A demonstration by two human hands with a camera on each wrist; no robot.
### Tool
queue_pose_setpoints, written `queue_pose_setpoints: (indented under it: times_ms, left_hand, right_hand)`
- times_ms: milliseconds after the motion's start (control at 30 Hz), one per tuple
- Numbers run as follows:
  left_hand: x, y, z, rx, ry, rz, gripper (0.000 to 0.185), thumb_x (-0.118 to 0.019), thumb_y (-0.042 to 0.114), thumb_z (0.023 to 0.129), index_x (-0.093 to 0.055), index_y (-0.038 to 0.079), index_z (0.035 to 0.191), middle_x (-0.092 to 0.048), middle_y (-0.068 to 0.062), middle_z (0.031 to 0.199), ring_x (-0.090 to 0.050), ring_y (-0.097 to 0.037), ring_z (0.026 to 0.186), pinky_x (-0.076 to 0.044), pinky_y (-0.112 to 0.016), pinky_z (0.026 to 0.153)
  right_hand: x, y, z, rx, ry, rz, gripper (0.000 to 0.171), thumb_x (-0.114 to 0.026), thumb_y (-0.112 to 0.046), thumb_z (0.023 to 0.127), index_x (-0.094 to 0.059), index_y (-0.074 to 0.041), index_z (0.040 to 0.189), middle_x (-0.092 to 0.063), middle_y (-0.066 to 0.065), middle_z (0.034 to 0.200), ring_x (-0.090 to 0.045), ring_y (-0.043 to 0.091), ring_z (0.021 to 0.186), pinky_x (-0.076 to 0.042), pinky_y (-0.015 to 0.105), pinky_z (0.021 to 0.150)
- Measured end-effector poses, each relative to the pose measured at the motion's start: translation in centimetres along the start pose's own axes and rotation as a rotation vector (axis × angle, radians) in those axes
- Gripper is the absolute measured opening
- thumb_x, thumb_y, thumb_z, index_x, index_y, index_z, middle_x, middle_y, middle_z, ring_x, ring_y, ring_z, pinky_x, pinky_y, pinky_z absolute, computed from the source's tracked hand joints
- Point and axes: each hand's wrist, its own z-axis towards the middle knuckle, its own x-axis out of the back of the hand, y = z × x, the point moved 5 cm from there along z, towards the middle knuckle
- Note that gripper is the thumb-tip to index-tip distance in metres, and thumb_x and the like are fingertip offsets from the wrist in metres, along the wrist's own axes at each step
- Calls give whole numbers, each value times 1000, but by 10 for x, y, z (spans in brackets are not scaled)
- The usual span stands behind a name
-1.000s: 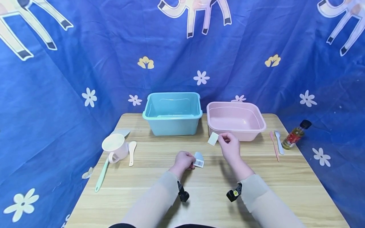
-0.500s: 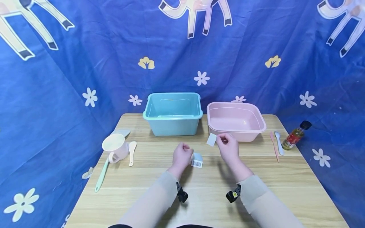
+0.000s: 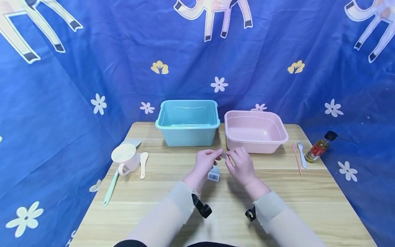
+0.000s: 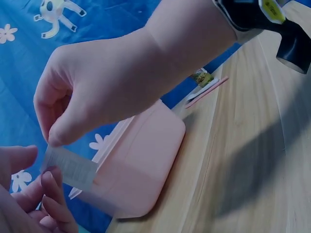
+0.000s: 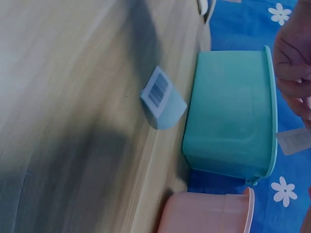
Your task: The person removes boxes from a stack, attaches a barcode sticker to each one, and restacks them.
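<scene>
My right hand pinches one corner of a small pale, see-through sticker with printed lines, between thumb and forefinger. My left hand has come up to the sticker's near edge. In the left wrist view its fingertips overlap that edge and its thumb points at it; whether they grip it I cannot tell. On the table below the hands lies a small light-blue piece with one rounded end and a white barcode label. In the head view the left hand partly covers it.
Behind the hands stand a teal bin and a pink bin. At left are a white mug, a white spoon and a green-handled spatula. At right are a pink stick, a pale fork and a black-capped bottle.
The left hand has let go of the light-blue piece and moved up and right to the sticker. The right hand has drawn the sticker slightly left and lower, and turned it.
</scene>
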Motion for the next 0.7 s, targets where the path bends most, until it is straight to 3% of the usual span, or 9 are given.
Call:
queue_pose_setpoints:
  times_ms: [300,400,467,567,700]
  left_hand:
    - [4,-1,0,17,9,-34,9,-73,9,81,-70,2,76,-67,-6,69,-51,-11,51,-33,-19,45]
    - [6,0,0,5,8,-30,6,-70,5,80,-70,0,78,-68,-12,74,-51,-11,51,-34,-20,46]
    - [8,1,0,-4,-4,-3,5,-69,5,81,-70,0,79,-69,-13,75,-52,-12,53,-36,-20,48]
    - [11,2,2,-34,-63,76,6,-70,4,82,-70,-2,82,-68,-10,72,-53,-12,54,-40,-21,51]
    - [18,8,5,-122,-197,247,8,-71,4,84,-70,-3,84,-65,-3,69,-55,-14,58,-45,-23,55]
  right_hand:
    - [-6,-11,-3,159,-59,-84,13,-65,-3,80,-70,0,91,-63,10,87,-56,29,78,-49,40,67]
    - [-7,-12,-4,167,-64,-70,14,-65,-6,82,-70,0,93,-63,10,88,-57,29,79,-50,40,68]
    - [-7,-9,-3,123,-51,-29,14,-68,-8,83,-69,1,94,-64,11,89,-57,29,80,-49,41,69]
    - [-4,0,0,-80,-20,100,15,-71,-7,85,-68,2,97,-65,11,92,-56,29,85,-46,40,76]
    - [-5,22,2,-582,-99,361,21,-72,-14,91,-68,0,106,-65,11,102,-57,27,97,-46,41,88]
